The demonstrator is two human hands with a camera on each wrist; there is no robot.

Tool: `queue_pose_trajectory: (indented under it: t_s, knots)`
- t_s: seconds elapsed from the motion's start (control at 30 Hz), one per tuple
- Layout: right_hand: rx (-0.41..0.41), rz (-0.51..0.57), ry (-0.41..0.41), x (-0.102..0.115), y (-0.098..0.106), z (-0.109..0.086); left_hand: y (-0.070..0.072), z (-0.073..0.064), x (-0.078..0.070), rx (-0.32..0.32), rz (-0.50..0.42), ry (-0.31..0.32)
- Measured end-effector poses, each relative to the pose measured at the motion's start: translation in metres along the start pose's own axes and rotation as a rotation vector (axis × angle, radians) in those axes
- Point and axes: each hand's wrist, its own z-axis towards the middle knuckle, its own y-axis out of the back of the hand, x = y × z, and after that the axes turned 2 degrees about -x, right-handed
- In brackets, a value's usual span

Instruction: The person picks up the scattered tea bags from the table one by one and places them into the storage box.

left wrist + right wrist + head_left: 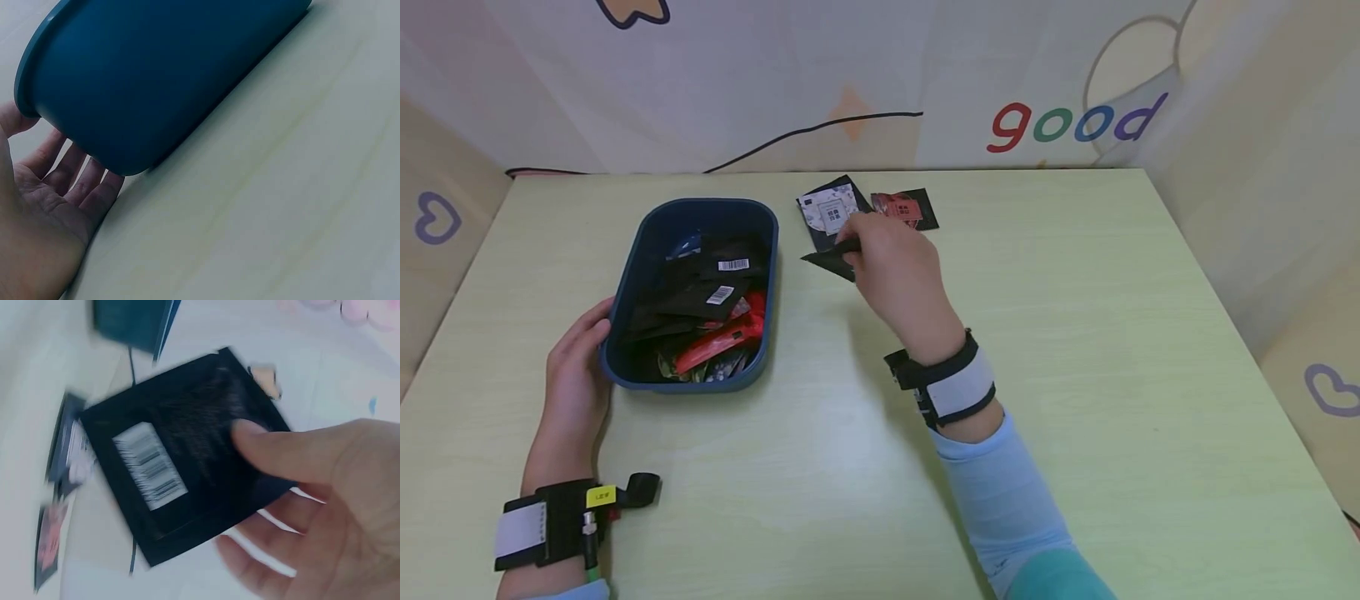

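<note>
My right hand [898, 279] pinches a flat black sachet [187, 456] between thumb and fingers, its barcode side facing the right wrist camera. The hand is over the table, just in front of two groups of sachets. One is a white-and-black sachet [829, 208] with a dark one under it; beside it lies a red-and-black sachet [904, 208]. My left hand [576, 358] touches the left side of a dark blue bin [752, 385]; in the left wrist view its fingers rest along the bin's end wall. Inside the bin lie several black sachets [700, 279] and red packets [718, 342].
The pale wooden table [1112, 358] ends at a printed cloth backdrop [850, 75] at the back. More cloth hangs at the left and right sides. The bin stands on the left half of the table, left of the laid-out sachets.
</note>
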Motion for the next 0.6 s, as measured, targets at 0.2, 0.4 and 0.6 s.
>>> queue_pose_trajectory:
  t_s: [0.2, 0.4, 0.6]
  knots:
    - [-0.190, 0.057, 0.240, 0.030, -0.012, -0.006, 0.000, 0.001, -0.001, 0.000, 0.013, 0.006]
    - [-0.238, 0.091, 0.465, 0.053, -0.023, -0.013, -0.002, 0.003, -0.001, -0.008, 0.008, 0.003]
    - [-0.167, 0.048, 0.622, 0.070, -0.042, -0.020, 0.000, 0.001, 0.000, -0.015, 0.010, 0.007]
